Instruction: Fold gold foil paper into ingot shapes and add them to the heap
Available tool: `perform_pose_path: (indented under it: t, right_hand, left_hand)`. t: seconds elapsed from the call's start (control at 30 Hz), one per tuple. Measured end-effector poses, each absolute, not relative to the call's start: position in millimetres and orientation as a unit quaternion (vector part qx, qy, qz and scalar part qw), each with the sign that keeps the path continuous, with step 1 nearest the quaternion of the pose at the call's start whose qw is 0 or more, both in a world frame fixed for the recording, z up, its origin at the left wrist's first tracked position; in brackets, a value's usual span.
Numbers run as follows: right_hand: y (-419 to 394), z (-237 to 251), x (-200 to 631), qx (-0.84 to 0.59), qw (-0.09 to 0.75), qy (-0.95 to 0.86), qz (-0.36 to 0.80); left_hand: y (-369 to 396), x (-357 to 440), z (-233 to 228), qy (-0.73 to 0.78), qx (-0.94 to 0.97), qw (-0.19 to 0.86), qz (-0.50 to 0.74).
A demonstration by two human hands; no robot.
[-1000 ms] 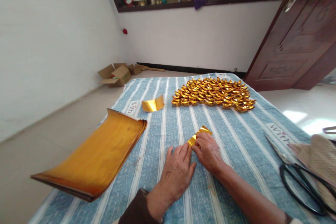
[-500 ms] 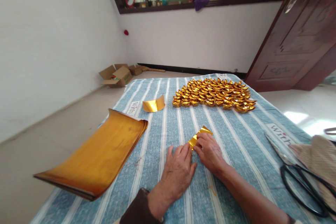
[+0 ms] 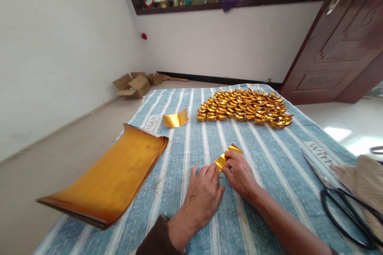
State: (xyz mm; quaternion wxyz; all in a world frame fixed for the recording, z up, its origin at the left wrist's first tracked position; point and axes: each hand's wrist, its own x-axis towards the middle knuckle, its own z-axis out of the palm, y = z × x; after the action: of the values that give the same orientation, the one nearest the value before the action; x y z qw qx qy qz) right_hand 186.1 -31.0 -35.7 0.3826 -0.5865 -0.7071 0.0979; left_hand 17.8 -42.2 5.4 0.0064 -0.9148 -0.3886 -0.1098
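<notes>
A small folded strip of gold foil paper lies aslant on the striped cloth in front of me. My left hand rests palm down, its fingers stretched out and the index fingertip touching the strip's near left end. Bent fingers and thumb of my right hand grip the strip's right side; the hand covers part of it. Beyond them stand many folded gold paper ingots in tight rows. One loose curved gold sheet sits left of the rows. A thick stack of gold paper lies at the left.
Black-handled scissors lie at the right edge, beside a beige cloth item. The blue and white tablecloth covers the table. An open cardboard box is on the floor behind, and a brown door stands at the right.
Almost nothing differs. My right hand has shifted very slightly along the foil strip, baring a little more of it, while my left hand stays in place.
</notes>
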Motion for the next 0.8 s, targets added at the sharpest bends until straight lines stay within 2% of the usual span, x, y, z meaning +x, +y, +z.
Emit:
perform_pose_path:
  t: [0.8]
  right_hand:
    - [-27.9,-34.2,189.5,-0.558,0.389,-0.726,0.104]
  left_hand:
    - [-38.5,11.5,4.1,-0.382,-0.917,-0.014,-0.116]
